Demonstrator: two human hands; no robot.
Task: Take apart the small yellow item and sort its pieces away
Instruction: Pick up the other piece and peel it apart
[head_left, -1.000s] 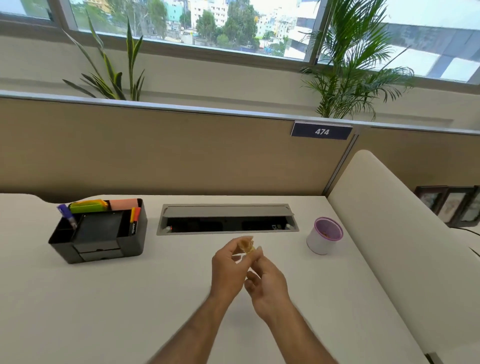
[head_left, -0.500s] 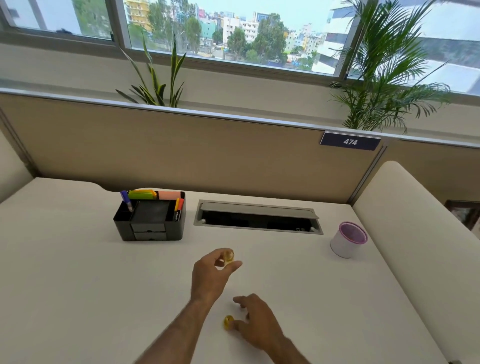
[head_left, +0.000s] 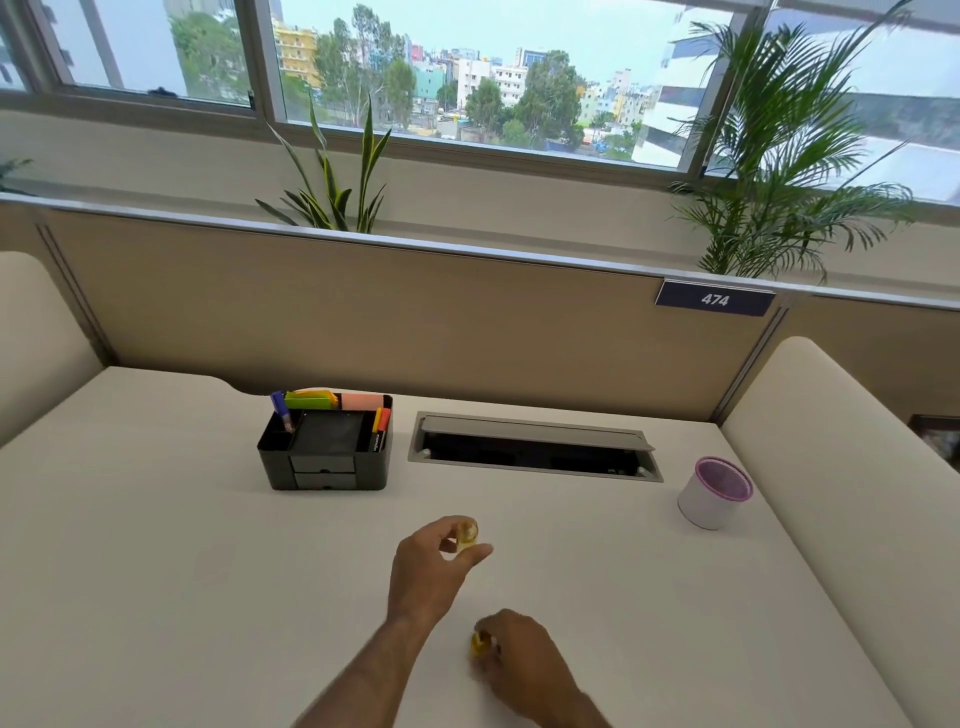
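Note:
My left hand (head_left: 428, 571) is raised above the middle of the white desk (head_left: 156, 571), pinching a small pale yellow piece (head_left: 466, 534) between thumb and forefinger. My right hand (head_left: 519, 660) is lower and nearer to me, resting on the desk with its fingers curled over a second, brighter yellow piece (head_left: 479, 644). That piece shows only at the hand's left edge and seems to touch the desk. The two pieces are well apart.
A black desk organiser (head_left: 327, 447) with markers and sticky notes stands at the back left. A grey cable tray (head_left: 535, 447) is sunk into the desk behind my hands. A white cup with a purple rim (head_left: 714, 493) stands at the right, by a padded side panel (head_left: 857, 493).
One second ago both hands held the yellow item together. It has come apart: the right hand dropped to the desk with one piece, the left kept the other raised. The view also shifted left.

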